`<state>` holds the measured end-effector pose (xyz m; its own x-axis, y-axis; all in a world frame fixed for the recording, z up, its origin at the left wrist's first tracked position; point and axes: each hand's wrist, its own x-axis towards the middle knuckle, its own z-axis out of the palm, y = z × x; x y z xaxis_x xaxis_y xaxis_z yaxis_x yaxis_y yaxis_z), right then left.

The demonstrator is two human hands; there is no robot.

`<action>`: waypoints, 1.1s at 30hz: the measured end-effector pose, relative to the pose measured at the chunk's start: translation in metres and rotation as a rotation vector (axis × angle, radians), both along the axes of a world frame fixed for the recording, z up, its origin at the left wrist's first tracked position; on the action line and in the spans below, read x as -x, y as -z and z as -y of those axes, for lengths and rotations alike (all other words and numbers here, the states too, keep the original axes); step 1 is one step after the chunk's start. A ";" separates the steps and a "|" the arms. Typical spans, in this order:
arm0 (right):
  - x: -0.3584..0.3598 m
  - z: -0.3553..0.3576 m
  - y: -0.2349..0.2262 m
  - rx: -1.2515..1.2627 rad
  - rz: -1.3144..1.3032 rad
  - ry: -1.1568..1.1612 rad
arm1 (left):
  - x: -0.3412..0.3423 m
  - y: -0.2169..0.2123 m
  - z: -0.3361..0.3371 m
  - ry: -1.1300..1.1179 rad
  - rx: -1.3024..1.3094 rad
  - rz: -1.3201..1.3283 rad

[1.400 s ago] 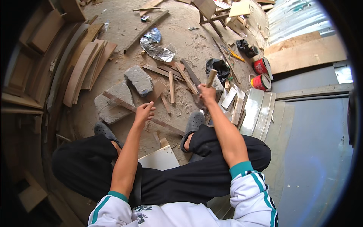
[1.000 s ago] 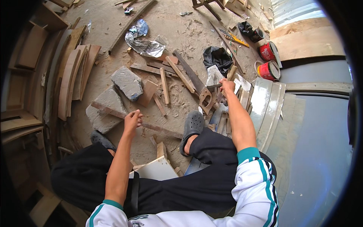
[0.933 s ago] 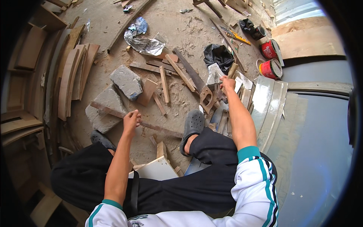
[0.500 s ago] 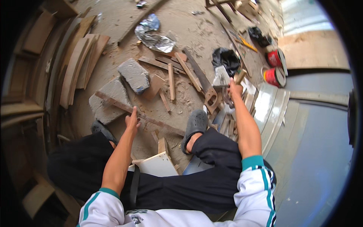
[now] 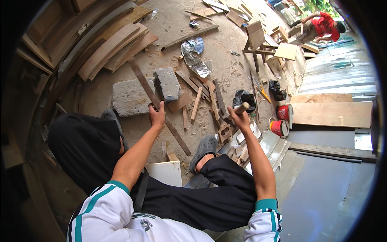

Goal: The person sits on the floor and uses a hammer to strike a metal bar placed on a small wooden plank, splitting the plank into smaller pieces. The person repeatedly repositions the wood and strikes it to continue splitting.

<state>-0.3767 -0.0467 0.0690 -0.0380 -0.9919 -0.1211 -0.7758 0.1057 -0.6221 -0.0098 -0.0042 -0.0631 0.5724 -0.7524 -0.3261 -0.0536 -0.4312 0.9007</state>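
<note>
Presently comprises dark strip (image 5: pixel 148 89), pinched mid-length by left hand (image 5: pixel 157 115), seemingly for balance, slanting over grey block (image 5: pixel 131 99) with contact unclear; and wooden-handled tool (image 5: pixel 242 107), clasped by right hand (image 5: pixel 240 119), apparently for control.

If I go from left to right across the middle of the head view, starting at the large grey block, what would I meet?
Large grey block → left hand holding a dark strip → right clog → right hand holding a wooden-handled tool → nearer red can → long wooden board.
</note>
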 end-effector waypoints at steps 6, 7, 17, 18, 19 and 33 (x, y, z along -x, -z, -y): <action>-0.089 0.005 -0.008 -0.344 0.320 0.028 | -0.030 -0.092 0.054 0.005 0.417 -0.090; -0.110 0.003 -0.009 -0.433 0.438 0.093 | -0.039 -0.102 0.062 0.002 0.469 -0.130; -0.181 -0.048 0.085 -0.788 1.227 0.127 | -0.101 -0.155 0.080 0.292 0.625 0.601; -0.195 -0.053 0.089 -0.831 1.324 0.208 | -0.110 -0.143 0.077 0.339 0.634 0.657; -0.202 -0.058 0.092 -0.864 1.408 0.299 | -0.114 -0.127 0.074 0.410 0.571 0.758; -0.186 -0.104 0.126 -1.216 1.172 0.321 | -0.172 0.006 0.004 0.798 0.068 1.163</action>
<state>-0.1909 0.0573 -0.0565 0.4498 -0.2873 -0.8456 0.1438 0.9578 -0.2489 0.1621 -0.0085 -0.0695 -0.0954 -0.9922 0.0804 -0.9753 0.1093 0.1917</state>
